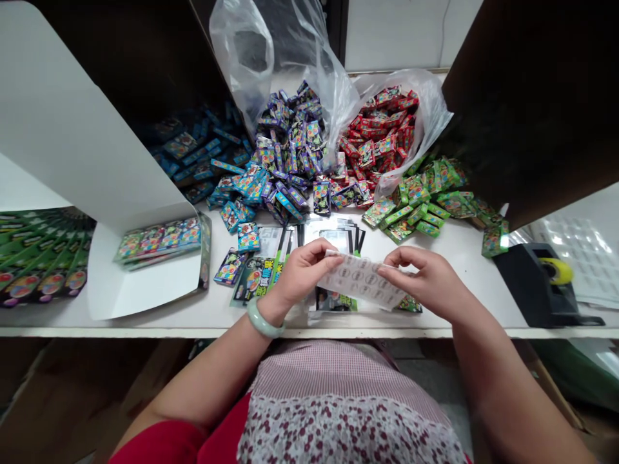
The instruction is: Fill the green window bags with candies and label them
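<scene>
- The white counter (203, 317) is stretching across the whole view, with everything below lying on it.
- Clear plastic bags (406, 87) are slumping at the back, their thin film creasing.
- Heaps of small glossy packets are spreading over the counter: blue (193, 151), purple (290, 142), red (382, 129) and green (425, 200).
- A white card box (145, 290) is standing open at the left, holding a row of packets.
- A black tape dispenser (536, 287) is sitting near the right end.
- The translucent printed sheet (360, 280) is hovering above flat packaging sleeves (333, 232), its long axis running nearly side to side, right end dipping toward the person, rows of round marks covering it.
- The left hand (300, 270) is pinching the sheet's left end, fingers curled.
- The right hand (425, 277) is gripping its right end likewise.
- A pale green bangle (264, 320) is circling the left wrist.
</scene>
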### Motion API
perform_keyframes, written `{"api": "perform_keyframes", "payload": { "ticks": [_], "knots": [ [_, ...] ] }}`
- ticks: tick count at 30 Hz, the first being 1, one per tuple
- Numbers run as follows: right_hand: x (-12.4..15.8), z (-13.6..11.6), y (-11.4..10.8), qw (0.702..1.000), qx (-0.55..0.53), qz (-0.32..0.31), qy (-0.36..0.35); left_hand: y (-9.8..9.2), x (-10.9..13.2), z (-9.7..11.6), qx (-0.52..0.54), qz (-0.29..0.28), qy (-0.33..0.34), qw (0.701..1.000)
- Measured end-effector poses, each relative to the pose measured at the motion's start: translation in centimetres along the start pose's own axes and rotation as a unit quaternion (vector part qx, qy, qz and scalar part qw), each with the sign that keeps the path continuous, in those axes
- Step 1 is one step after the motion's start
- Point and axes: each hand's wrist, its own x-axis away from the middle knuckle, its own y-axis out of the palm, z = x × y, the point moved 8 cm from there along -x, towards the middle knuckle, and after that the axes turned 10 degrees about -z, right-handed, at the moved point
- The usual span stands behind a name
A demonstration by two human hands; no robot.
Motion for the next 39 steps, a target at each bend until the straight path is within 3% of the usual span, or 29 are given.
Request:
{"api": "perform_keyframes", "payload": {
  "ticks": [7, 12, 17, 24, 29, 39],
  "knots": [
    [-0.3, 0.0, 0.5, 0.999, -0.032, 0.006, 0.002, -0.3, 0.2, 0.2, -0.012, 0.011, -0.003, 1.0],
    [-0.4, 0.3, 0.9, 0.999, -0.052, -0.004, 0.01, 0.3, 0.2, -0.1, 0.052, -0.044, -0.032, 0.997],
    [-0.4, 0.6, 0.7, 0.997, -0.075, 0.015, 0.013, -0.3, 0.2, -0.6, 0.04, -0.008, -0.031, 0.999],
    [-0.2, 1.0, 0.5, 0.994, -0.096, 0.041, 0.005, -0.2, 0.0, -0.8, 0.051, -0.004, -0.025, 0.998],
    [-0.2, 1.8, 1.0, 0.992, -0.119, 0.019, 0.041, -0.5, 0.2, -1.9, 0.055, 0.009, -0.066, 0.996],
    [0.2, 3.7, 0.8, 0.98, -0.17, 0.025, 0.1, 0.6, -0.3, -3.4, 0.111, -0.028, -0.099, 0.989]
  ]
}}
